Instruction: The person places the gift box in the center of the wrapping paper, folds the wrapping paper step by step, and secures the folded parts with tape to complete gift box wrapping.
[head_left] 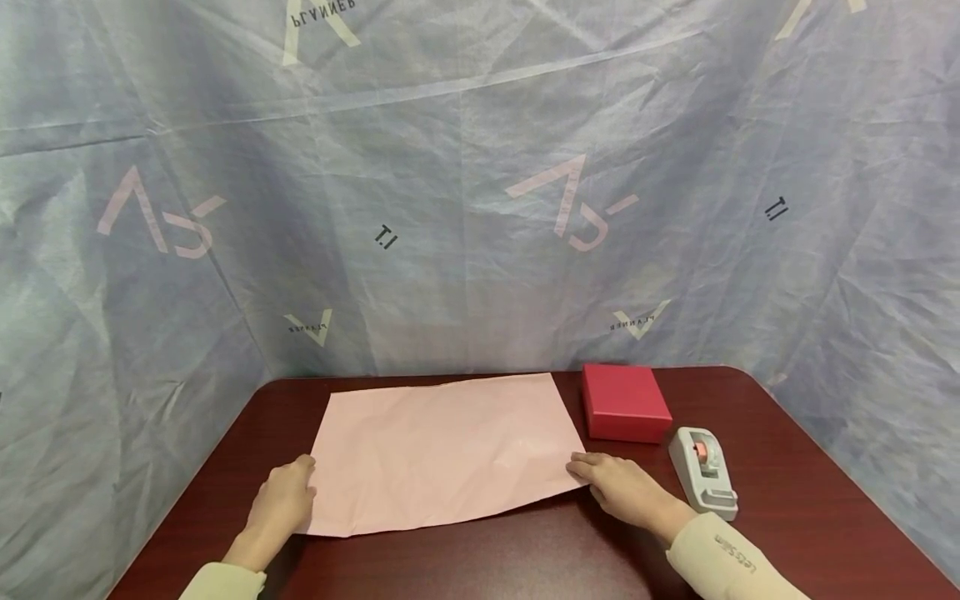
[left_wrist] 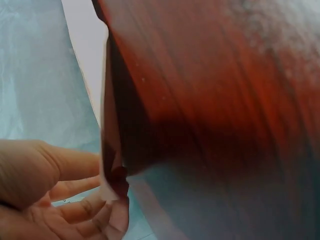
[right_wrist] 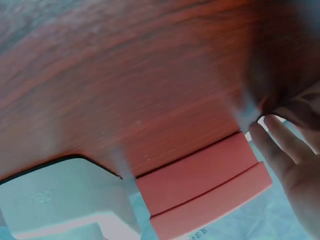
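A pink sheet of paper [head_left: 442,450] spreads across the table, slightly creased, its front edge a little raised. My left hand [head_left: 282,498] holds the sheet's left side near the front corner. In the left wrist view the thumb of the left hand [left_wrist: 55,175] is on one face of the paper [left_wrist: 106,115] and the fingers curl behind it. At the front right corner, my right hand [head_left: 622,487] grips the paper's edge. The right wrist view shows the fingertips of the right hand [right_wrist: 297,165] at that edge, with the thumb side in shadow.
A red box [head_left: 626,402] stands at the back right, just beyond the paper. Beside it, nearer me, is a white tape dispenser [head_left: 703,472] with a roll in it. The dark red wooden table [head_left: 480,558] ends at a grey printed cloth [head_left: 465,208].
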